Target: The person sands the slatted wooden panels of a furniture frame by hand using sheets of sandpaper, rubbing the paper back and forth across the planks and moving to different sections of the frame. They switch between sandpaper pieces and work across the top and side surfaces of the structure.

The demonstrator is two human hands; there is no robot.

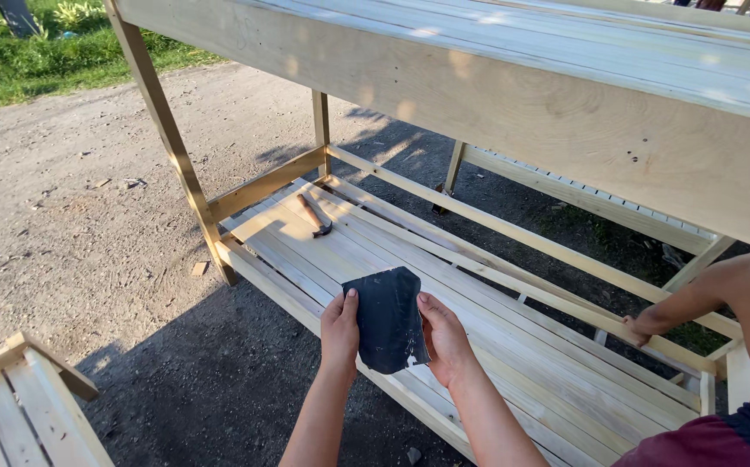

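1. Hands: left hand (340,333) and right hand (446,339) each grip an edge of the dark sandpaper (386,318), fingers closed.
2. Sandpaper held above the slatted shelf (513,346).
3. Hammer (314,215) lies well apart.

- Between the hands: dark sheet (386,318), matt, gritty like sandpaper
- Under them: slatted shelf (513,346), pale bare wood, smooth
- Beyond them: hammer (314,215), wooden handle, dull metal head

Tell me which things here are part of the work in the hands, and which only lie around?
In use:
- dark, worn sheet of sandpaper, held by left hand and right hand
- pale wooden slatted shelf beneath it

Lying about:
- wooden-handled hammer on the shelf
- another person's hand on the rail
- small wooden piece, lower left
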